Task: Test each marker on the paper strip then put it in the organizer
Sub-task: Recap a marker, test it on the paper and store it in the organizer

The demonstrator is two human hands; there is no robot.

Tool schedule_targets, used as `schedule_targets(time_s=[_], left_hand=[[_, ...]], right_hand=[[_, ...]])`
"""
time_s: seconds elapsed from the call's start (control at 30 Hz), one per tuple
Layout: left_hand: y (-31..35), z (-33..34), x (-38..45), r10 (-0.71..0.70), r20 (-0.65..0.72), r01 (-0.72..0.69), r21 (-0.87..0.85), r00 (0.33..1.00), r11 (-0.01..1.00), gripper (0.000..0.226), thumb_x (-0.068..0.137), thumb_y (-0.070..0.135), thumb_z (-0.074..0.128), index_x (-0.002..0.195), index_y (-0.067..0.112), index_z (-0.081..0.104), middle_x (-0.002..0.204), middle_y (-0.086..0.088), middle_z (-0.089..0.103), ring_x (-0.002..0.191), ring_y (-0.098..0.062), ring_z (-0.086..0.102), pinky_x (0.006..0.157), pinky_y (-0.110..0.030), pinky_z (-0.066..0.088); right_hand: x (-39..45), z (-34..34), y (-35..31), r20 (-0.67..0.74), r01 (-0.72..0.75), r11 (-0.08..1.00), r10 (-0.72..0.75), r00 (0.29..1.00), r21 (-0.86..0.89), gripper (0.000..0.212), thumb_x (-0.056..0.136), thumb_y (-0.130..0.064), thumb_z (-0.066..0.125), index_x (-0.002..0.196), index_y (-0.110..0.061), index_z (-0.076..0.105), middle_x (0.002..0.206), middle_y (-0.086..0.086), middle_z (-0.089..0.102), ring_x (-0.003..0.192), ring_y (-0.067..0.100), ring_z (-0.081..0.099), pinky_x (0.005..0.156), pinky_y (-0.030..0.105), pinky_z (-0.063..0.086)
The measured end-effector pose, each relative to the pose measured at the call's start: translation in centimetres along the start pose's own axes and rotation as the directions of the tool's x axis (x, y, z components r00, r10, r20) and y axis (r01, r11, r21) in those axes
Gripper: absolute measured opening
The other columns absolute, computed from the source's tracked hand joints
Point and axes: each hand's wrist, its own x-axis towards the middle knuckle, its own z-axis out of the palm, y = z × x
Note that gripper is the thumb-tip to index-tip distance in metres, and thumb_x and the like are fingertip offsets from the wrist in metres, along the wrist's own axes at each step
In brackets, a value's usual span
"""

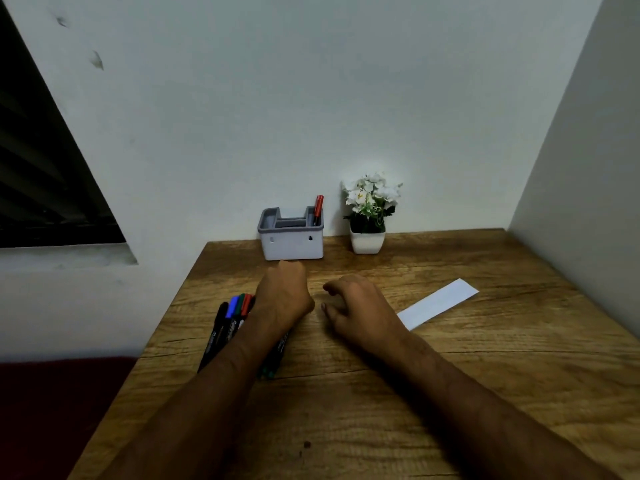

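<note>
A grey-and-white organizer point(291, 242) stands at the table's far edge against the wall, with one red marker point(318, 206) upright in its right compartment. Several markers point(227, 323) with black, blue, green and red caps lie side by side at the table's left, partly under my left forearm. My left hand point(284, 295) hovers just in front of the organizer, seen from the back, fingers curled under, no marker showing in it. My right hand point(358, 308) rests on the table beside it, fingers loosely curled, holding nothing. The white paper strip point(440, 303) lies diagonally to its right.
A small white pot of white flowers point(369, 220) stands right of the organizer. Walls close the table point(485, 375) at the back and right. The left table edge drops off beside the markers, towards a dark red surface point(62, 393).
</note>
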Motion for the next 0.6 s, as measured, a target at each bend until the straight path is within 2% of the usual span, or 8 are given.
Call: schedule_targets(time_s=[0.13,0.23,0.33,0.4,0.43,0.5,0.6], left_hand=[[0.4,0.0,0.0,0.017,0.007,-0.017,-0.073,1.0,0.997,0.015,0.078,0.027,0.076,0.084,0.018,0.066,0.089,-0.001,0.065,0.083,-0.017,0.063,0.075,-0.033,0.058],[0.7,-0.1,0.0,0.021,-0.003,-0.021,-0.137,1.0,0.99,0.011,0.08,0.026,0.074,0.086,0.017,0.069,0.087,-0.002,0.067,0.082,-0.017,0.064,0.076,-0.036,0.059],[0.8,-0.8,0.5,0.002,0.025,0.004,-0.255,1.0,0.967,0.006,0.081,0.019,0.073,0.084,0.014,0.073,0.081,-0.002,0.069,0.077,-0.015,0.065,0.065,-0.028,0.055],[0.8,-1.3,1.0,-0.021,0.035,0.033,-0.375,0.999,0.926,0.006,0.078,0.017,0.075,0.081,0.011,0.075,0.079,-0.004,0.073,0.075,-0.016,0.069,0.064,-0.03,0.058],[0.8,-1.4,1.3,-0.033,0.042,0.049,-0.464,0.999,0.885,0.004,0.077,0.015,0.076,0.08,0.011,0.077,0.077,-0.004,0.074,0.074,-0.017,0.071,0.067,-0.032,0.061],[1.2,-2.0,1.5,-0.047,0.059,0.075,-0.672,0.997,0.737,0.003,0.08,0.007,0.076,0.08,0.01,0.077,0.079,-0.004,0.075,0.073,-0.017,0.073,0.067,-0.032,0.063],[2.4,-2.9,1.5,-0.06,0.086,0.104,-0.879,0.994,0.465,0.007,0.085,-0.003,0.07,0.086,0.003,0.075,0.087,-0.007,0.074,0.08,-0.019,0.073,0.062,-0.025,0.061]], right_hand=[[0.0,-0.3,0.0,-0.044,-0.089,0.974,0.101,0.994,0.21,0.033,0.096,-0.023,0.068,0.128,-0.017,0.071,0.122,-0.002,0.074,0.113,0.008,0.065,0.102,0.027,0.052],[0.1,-0.5,0.4,-0.087,-0.169,0.903,0.22,0.972,0.396,0.023,0.095,-0.019,0.071,0.117,-0.019,0.076,0.111,-0.006,0.077,0.103,0.004,0.068,0.095,0.026,0.057],[0.3,-0.9,0.8,-0.098,-0.222,0.768,0.346,0.933,0.601,0.012,0.093,-0.011,0.071,0.101,-0.016,0.079,0.091,-0.001,0.079,0.088,0.013,0.075,0.083,0.036,0.063],[0.3,-1.3,0.9,-0.071,-0.235,0.642,0.413,0.908,0.73,0.012,0.095,-0.003,0.068,0.095,-0.01,0.078,0.085,0.008,0.079,0.084,0.022,0.077,0.078,0.041,0.065],[0.3,-1.6,0.9,-0.055,-0.237,0.59,0.434,0.899,0.772,0.012,0.095,-0.001,0.066,0.095,-0.006,0.077,0.084,0.012,0.079,0.083,0.025,0.077,0.076,0.041,0.066],[0.3,-2.0,0.9,-0.046,-0.232,0.537,0.453,0.89,0.811,0.011,0.096,0.0,0.065,0.096,0.0,0.076,0.083,0.016,0.078,0.08,0.027,0.077,0.071,0.039,0.066],[0.4,-2.3,1.2,-0.069,-0.255,0.578,0.478,0.875,0.775,0.012,0.096,-0.01,0.07,0.091,-0.003,0.078,0.081,0.012,0.078,0.077,0.025,0.077,0.07,0.041,0.066]])
